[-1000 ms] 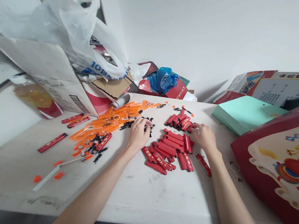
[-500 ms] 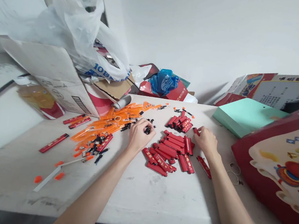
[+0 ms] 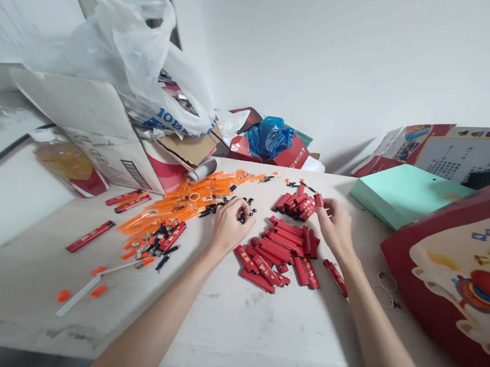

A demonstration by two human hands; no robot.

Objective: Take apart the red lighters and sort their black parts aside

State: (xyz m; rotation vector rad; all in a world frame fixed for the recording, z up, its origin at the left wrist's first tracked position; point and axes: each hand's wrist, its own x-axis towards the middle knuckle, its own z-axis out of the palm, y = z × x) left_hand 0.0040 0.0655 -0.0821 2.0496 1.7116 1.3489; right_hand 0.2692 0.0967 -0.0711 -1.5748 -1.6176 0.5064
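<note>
My right hand point(image 3: 335, 223) is closed on a red lighter casing point(image 3: 318, 201), held upright by its lower end between thumb and fingers. It is beside a small pile of red casings point(image 3: 298, 203). A larger heap of red casings point(image 3: 275, 250), some with gold lettering, lies nearer to me. My left hand point(image 3: 232, 220) is curled, its fingertips among small black lighter parts point(image 3: 249, 203); what it pinches is hidden. To its left spread many orange translucent lighter bodies point(image 3: 199, 193) and a cluster of black and metal lighter tops point(image 3: 158, 239).
Several red lighters point(image 3: 90, 236) lie at the left, near a white strip point(image 3: 78, 295) and orange bits. A cardboard box point(image 3: 111, 143), a white plastic bag point(image 3: 132, 44) and a bottle point(image 3: 69, 162) stand back left. A mint-green box point(image 3: 408, 194) and a large red printed box point(image 3: 450, 292) bound the right.
My right hand has risen slightly and moved a little away from me, tilting the red lighter casing upright. My left hand stays over the black parts, its fingers shifting slightly.
</note>
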